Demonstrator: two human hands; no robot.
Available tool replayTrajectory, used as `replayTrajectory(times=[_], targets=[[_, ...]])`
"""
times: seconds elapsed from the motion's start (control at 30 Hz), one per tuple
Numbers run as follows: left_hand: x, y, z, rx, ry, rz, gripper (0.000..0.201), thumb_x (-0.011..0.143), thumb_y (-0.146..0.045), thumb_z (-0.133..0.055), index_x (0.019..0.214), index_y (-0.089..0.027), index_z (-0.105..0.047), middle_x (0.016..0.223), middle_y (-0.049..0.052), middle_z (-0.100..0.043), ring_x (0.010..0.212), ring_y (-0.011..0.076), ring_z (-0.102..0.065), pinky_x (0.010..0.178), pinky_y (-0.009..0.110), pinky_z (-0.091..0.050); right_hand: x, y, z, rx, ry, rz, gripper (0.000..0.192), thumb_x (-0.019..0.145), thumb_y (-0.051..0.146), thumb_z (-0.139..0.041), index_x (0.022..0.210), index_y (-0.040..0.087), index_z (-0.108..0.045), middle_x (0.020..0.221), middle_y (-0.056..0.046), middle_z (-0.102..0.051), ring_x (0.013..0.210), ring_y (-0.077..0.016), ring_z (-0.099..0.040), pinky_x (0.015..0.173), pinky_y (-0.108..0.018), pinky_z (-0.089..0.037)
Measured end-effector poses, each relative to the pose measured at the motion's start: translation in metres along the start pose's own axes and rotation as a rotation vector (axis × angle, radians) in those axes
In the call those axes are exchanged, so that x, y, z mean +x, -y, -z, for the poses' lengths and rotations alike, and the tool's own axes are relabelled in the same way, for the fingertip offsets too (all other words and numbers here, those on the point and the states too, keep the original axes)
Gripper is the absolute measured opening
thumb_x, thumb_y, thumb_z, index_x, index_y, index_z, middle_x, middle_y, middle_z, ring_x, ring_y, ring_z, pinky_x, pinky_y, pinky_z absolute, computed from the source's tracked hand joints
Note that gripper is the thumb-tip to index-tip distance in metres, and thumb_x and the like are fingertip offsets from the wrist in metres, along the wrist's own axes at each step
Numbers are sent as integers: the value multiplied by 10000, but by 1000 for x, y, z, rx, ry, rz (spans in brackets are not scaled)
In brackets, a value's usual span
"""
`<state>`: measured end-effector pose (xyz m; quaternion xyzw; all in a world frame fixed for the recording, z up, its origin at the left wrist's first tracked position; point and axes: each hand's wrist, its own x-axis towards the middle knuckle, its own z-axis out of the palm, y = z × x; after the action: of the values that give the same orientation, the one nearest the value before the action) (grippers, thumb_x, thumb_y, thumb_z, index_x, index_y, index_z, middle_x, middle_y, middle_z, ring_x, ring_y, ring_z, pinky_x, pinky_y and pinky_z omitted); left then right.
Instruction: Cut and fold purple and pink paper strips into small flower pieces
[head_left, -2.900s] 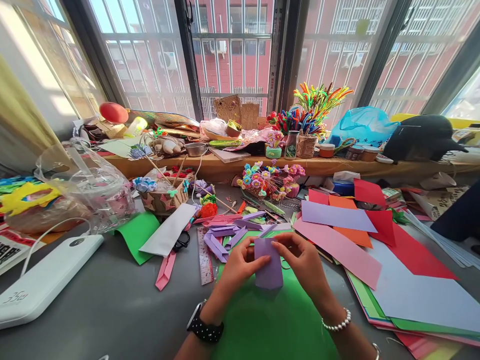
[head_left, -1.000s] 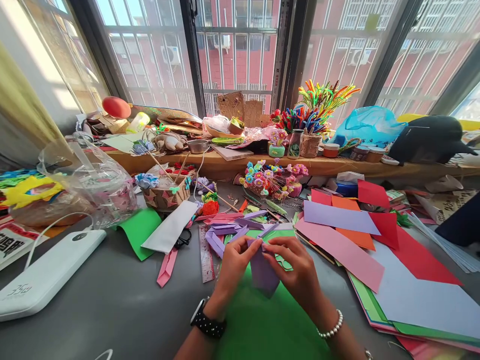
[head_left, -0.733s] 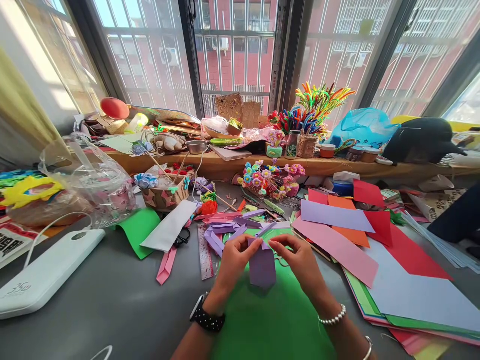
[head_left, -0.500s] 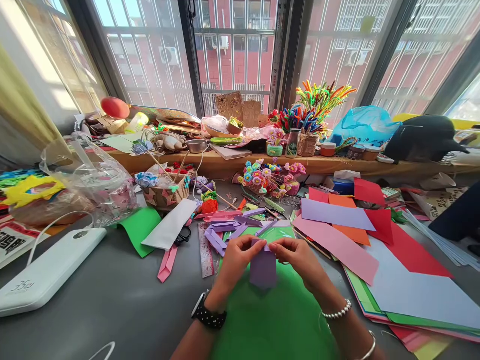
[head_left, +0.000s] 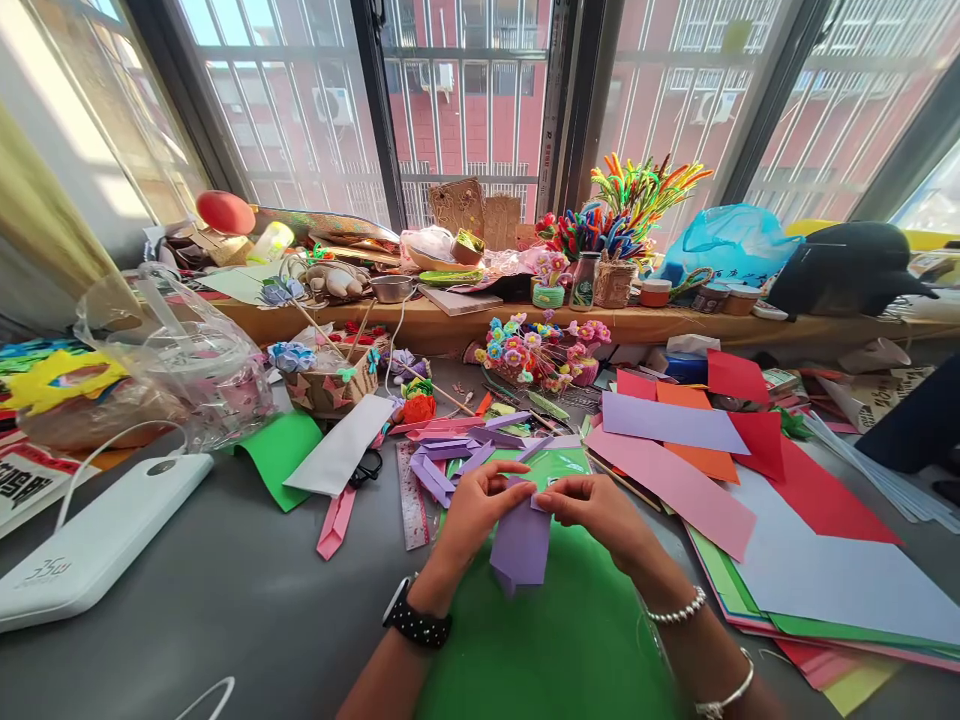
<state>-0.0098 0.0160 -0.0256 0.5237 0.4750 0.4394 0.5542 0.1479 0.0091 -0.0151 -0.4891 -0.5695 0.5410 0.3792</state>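
A partly folded piece of purple paper [head_left: 520,548] hangs between my two hands over a green mat [head_left: 555,640]. My left hand [head_left: 480,508] pinches its upper left edge between thumb and finger. At the top right corner, my right hand [head_left: 592,508] pinches the same paper, its fingertips close to the left thumb. The lower end of the paper shows a small folded point. Just beyond my hands lie several folded purple paper strips [head_left: 435,468], beside a ruler [head_left: 413,505].
Stacked coloured paper [head_left: 847,585] lies at the right, with a pink sheet [head_left: 675,485] on it. At the left are a white power bank [head_left: 97,540], green paper [head_left: 281,460] and a folded pink strip [head_left: 336,525]. Craft flowers [head_left: 532,350] stand toward the crowded sill.
The purple paper has tilted, its lower end swinging slightly left and toward me. Both hands keep their pinch at its top edge and have barely moved.
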Motion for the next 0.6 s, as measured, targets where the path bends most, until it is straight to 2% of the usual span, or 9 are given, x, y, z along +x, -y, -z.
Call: replayTrajectory(times=[0.1, 0.33, 0.5, 0.6], targets=[[1, 2, 0, 4, -13, -12, 443, 597, -368, -676, 951, -139, -540, 494, -61, -464, 441, 79, -425, 417, 182, -265, 0, 0, 0, -5, 9, -11, 259, 596, 383, -664, 572, 128, -628, 513, 28, -507, 503, -80, -405, 486, -210, -330], [2, 1, 0, 15, -19, -9, 455, 581, -384, -686, 936, -153, -521, 449, -99, -379, 390, 63, -363, 397, 183, -231, 1, 0, 0, -14, 3, -27, 261, 581, 385, -674, 554, 130, -625, 486, 41, -491, 484, -75, -399, 472, -206, -315], [0, -2, 0, -30, 4, 28, 464, 590, -402, -674, 946, -153, -511, 487, -75, -463, 419, 73, -425, 407, 181, -256, 2, -2, 1, -13, -33, -10, 282, 568, 403, -684, 558, 129, -620, 497, 33, -501, 489, -81, -407, 466, -208, -321], [-2, -3, 0, -44, 55, 78, 519, 555, -367, -705, 982, -165, -491, 573, -40, -552, 510, 112, -527, 446, 189, -323, 3, -4, 1, 16, -67, 14, 273, 576, 391, -683, 567, 127, -616, 500, 37, -503, 488, -78, -407, 470, -206, -319]])
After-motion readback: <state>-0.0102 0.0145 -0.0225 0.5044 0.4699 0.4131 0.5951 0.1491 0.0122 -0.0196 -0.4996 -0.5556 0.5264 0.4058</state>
